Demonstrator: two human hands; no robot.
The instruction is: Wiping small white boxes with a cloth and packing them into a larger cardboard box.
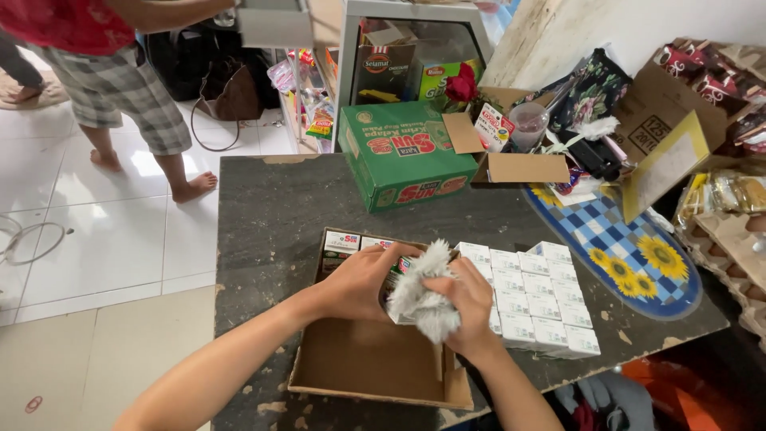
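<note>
Roughly midway, I judge: my right hand (463, 307) grips a fluffy grey cloth (423, 295), my left hand (363, 279) clasps a small carton over the cardboard tray (375, 375); white cartons (535, 307) lie stacked on the bench (271, 207), few left inside.

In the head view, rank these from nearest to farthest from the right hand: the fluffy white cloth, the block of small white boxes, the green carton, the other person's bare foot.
1. Fluffy white cloth, gripped by the right hand.
2. Block of small white boxes, just right of it.
3. Green carton, across the table.
4. Bare foot, on the tiles, far left.
</note>
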